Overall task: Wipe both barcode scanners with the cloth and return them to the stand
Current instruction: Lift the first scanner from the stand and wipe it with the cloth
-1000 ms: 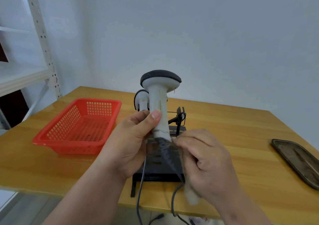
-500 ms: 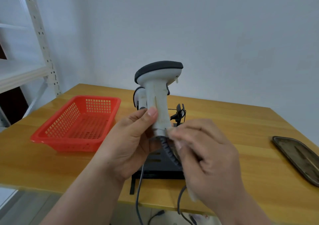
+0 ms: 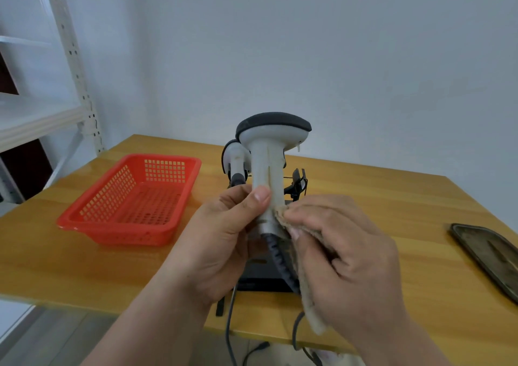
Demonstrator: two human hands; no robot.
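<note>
Red basket (image 3: 131, 203) left, dark tray (image 3: 489, 253) right on wooden table (image 3: 392, 197); white shelving (image 3: 70, 65).

Basket (image 3: 134, 200) blocks left; tray (image 3: 493, 256) right; bare table (image 3: 378, 197) btwn.

Even, soft daylight; faint shadows; slight motion blur overall; wide-angle bending at frame edges, esp. left.

Head view looks forward and down, close over the table (image 3: 392, 197)
</note>
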